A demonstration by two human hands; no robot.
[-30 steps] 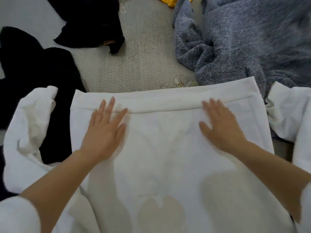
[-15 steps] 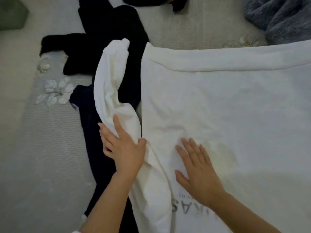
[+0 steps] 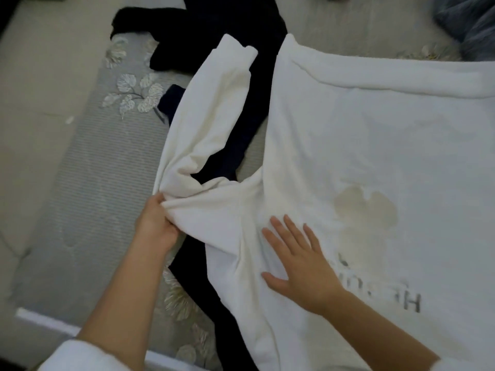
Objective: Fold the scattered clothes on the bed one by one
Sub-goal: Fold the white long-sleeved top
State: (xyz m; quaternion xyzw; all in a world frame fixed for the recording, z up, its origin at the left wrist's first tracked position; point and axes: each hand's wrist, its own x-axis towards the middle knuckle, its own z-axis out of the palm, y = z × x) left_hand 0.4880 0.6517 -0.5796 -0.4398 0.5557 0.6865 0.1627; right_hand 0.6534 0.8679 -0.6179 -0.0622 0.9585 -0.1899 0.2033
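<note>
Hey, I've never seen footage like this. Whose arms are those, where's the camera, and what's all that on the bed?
No machine here: these are a person's two bare arms, filmed by one wide-angle camera worn on their head, looking down. A white sweatshirt lies spread on a grey bed cover embroidered with leaves. The left hand grips its bunched sleeve; the right hand presses flat on its body, beside the print. Dark clothes lie under the sleeve, and a blue-grey garment shows at the top right.

bare bed cover (image 3: 88,188) left of the white sweatshirt (image 3: 361,156) gives room. dark clothes (image 3: 227,76) crowd betw. sleeve & body, grey garment (image 3: 466,25) top right.
</note>
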